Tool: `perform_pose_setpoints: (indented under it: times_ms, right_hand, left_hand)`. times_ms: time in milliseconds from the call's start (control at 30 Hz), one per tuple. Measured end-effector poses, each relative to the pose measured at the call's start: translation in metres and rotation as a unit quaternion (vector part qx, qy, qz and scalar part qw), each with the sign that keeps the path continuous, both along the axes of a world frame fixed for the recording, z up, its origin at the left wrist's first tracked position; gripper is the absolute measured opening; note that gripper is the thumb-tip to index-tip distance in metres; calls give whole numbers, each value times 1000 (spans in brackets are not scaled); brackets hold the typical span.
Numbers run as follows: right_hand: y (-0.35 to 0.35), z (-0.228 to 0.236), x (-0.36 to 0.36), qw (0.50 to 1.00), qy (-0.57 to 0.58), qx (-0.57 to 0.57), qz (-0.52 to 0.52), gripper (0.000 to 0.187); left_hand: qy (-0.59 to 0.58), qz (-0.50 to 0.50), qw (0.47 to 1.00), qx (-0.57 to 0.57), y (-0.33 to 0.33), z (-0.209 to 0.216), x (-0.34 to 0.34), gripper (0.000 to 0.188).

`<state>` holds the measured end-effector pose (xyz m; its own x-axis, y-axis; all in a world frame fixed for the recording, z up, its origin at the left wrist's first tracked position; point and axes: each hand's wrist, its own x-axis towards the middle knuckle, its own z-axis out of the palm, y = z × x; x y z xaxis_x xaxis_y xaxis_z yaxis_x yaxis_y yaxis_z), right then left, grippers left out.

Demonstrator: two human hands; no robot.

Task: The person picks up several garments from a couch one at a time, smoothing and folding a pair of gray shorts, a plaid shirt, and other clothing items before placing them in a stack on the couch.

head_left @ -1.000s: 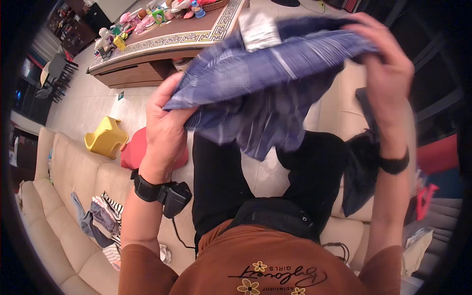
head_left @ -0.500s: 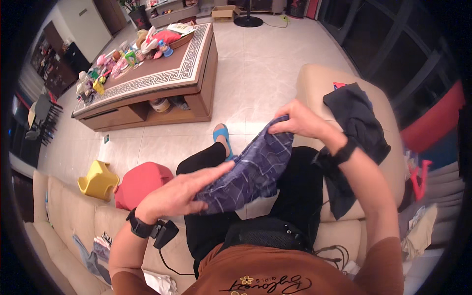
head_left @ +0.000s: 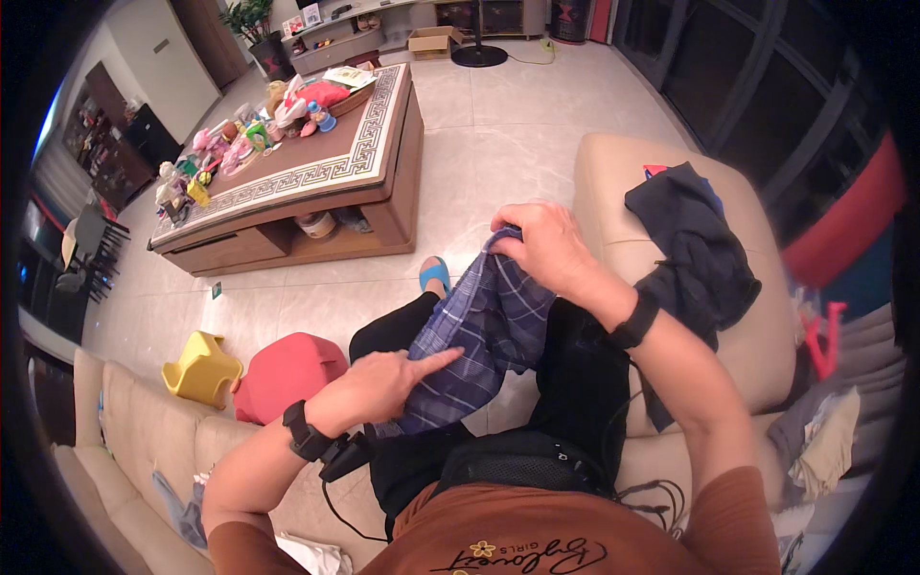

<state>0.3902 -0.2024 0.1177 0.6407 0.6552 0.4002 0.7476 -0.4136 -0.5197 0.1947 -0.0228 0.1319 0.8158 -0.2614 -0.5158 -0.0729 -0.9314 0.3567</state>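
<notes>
A dark blue plaid cloth garment (head_left: 470, 359) hangs between my hands over my lap; its exact kind is unclear while it is bunched. My right hand (head_left: 543, 244) pinches its upper edge between thumb and fingers. Lower down at the left, my left hand (head_left: 376, 386) is at the garment's other end, index finger stretched out across the fabric and the remaining fingers curled at its edge. Part of the left fingers' grip is hidden by the hand itself. On the beige ottoman (head_left: 599, 192) to the right lies a dark, rumpled garment (head_left: 695, 254).
A low coffee table (head_left: 393, 182) covered with toys stands ahead on the left. Red (head_left: 292, 369) and yellow stools (head_left: 201, 367) stand beside the beige sofa (head_left: 144, 422). A black cable (head_left: 335, 508) runs from my left wrist. More clothes (head_left: 829, 436) lie at the right.
My right hand has shifted left with the garment's top edge. The garment now hangs more steeply and shows more of its face. My left hand's fingers have curled, leaving the index finger extended.
</notes>
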Motion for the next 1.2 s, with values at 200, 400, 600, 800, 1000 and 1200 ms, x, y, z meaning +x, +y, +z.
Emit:
perform_pose_setpoints:
  times_ms: [200,400,600,800,1000,1200]
  right_hand:
    - [-7,-9,33,986,141,26,89,18]
    - [17,12,46,990,-23,-9,136,26]
    - [56,33,42,986,10,5,166,32]
    - [85,40,32,889,305,103,327,34]
    - [164,6,-5,947,41,218,233,27]
    - [144,-89,-40,918,292,136,233,11]
  left_hand:
    - [-218,124,966,55,38,-13,-1,51]
    - [-247,124,960,-34,33,26,-11,49]
    - [-185,239,932,-202,42,28,-26,61]
    - [-163,435,787,-407,45,10,-57,86]
    - [-39,588,583,-560,66,-56,-128,31]
    - [-88,694,440,-563,60,-102,-181,23]
